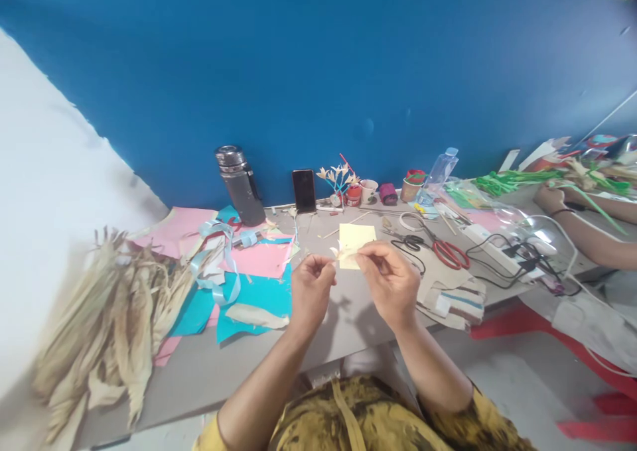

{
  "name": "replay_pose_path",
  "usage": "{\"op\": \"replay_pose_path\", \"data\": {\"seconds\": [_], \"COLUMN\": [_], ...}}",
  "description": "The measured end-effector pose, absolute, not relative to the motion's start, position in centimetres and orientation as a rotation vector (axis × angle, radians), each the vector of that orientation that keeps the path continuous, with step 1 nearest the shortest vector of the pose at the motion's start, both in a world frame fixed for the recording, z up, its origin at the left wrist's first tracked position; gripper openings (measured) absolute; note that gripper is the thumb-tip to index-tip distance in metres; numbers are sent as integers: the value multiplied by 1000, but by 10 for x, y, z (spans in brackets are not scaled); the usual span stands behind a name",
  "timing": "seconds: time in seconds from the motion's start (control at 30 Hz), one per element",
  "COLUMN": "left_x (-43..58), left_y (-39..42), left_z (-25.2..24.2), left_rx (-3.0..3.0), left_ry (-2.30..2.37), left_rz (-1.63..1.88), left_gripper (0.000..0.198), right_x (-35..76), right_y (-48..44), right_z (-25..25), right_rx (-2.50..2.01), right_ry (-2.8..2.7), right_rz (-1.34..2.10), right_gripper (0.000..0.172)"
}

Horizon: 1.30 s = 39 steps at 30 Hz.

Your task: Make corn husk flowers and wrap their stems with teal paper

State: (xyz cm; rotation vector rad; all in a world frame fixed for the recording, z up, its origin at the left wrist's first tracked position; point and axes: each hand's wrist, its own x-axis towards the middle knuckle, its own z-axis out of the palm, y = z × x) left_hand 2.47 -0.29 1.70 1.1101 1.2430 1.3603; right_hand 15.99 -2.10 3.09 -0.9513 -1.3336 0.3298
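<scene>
Over the table, my left hand (312, 290) and my right hand (391, 282) face each other, both closed in a pinch. Between their fingertips shows a small pale piece of dried corn husk (340, 253), pointed like petals. Its finer details are too small to make out. Just behind the fingertips lies a yellow paper (357, 235). A loose strip of husk (256, 316) rests on blue paper (226, 331), left of my left hand. Beyond my hands, a cluster of husk flowers (337, 174) on blue stems stands by the wall.
Dried husks (114, 312) heap at the left edge. A thermos (241, 189), a phone (304, 191) and a bottle (440, 172) line the back. Red-handled scissors (450, 253), a cloth glove (452, 298) and a power strip (497, 249) lie right. Another person's arm (592, 229) reaches in.
</scene>
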Motion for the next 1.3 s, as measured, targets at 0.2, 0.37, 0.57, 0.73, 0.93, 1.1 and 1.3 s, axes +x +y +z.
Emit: {"op": "replay_pose_path", "data": {"seconds": [0.2,0.37,0.57,0.73,0.93,1.1,1.3], "left_x": [30,30,28,27,27,28,26], "left_y": [-4,-5,-6,-5,-5,-7,-5], "left_z": [20,23,24,20,15,21,20], "left_rx": [1087,1109,1163,1162,1025,820,690], "left_ry": [1252,1262,1278,1229,1043,895,771], "left_rz": [1352,1351,1341,1337,1273,1203,1152], "left_gripper": [5,5,9,10,15,25,32], "right_x": [159,158,158,158,159,160,161], "right_y": [-16,-13,-10,-8,-7,-8,-8], "right_z": [30,27,26,25,21,23,23], "right_rx": [-1017,-1028,-1039,-998,-987,-970,-957], "right_ry": [-1406,-1469,-1517,-1530,-1536,-1534,-1568], "right_rz": [208,142,10,-75,-89,-59,-29], "right_gripper": [9,8,9,11,10,11,12]}}
